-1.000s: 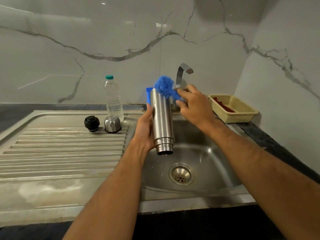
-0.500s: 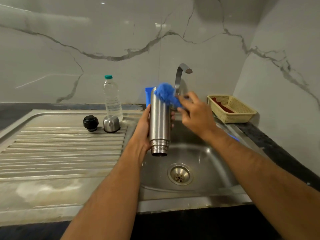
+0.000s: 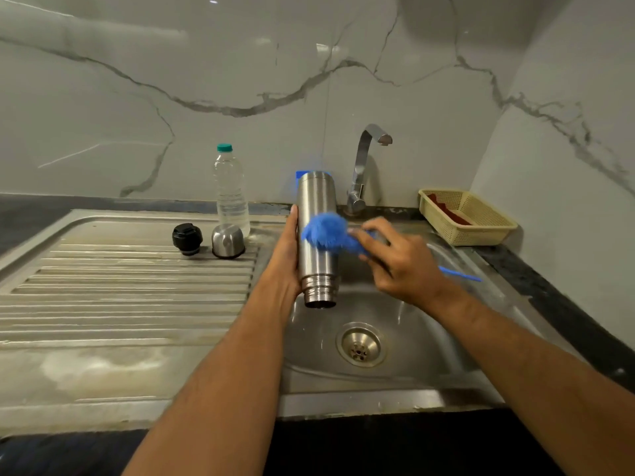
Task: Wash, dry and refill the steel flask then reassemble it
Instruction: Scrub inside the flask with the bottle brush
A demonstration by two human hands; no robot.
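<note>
Over the sink (image 3: 395,317), the left hand (image 3: 287,255) grips the steel flask (image 3: 315,235) mouth-down, fingers wrapped around it. The right hand (image 3: 395,259) has its fingers pinching a blue brush (image 3: 324,231) against the flask's side.

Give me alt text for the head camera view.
Over a steel sink, the left hand holds an upside-down steel flask while the right hand scrubs its side with a blue brush. A black stopper, steel cap and water bottle stand on the drainboard.
</note>
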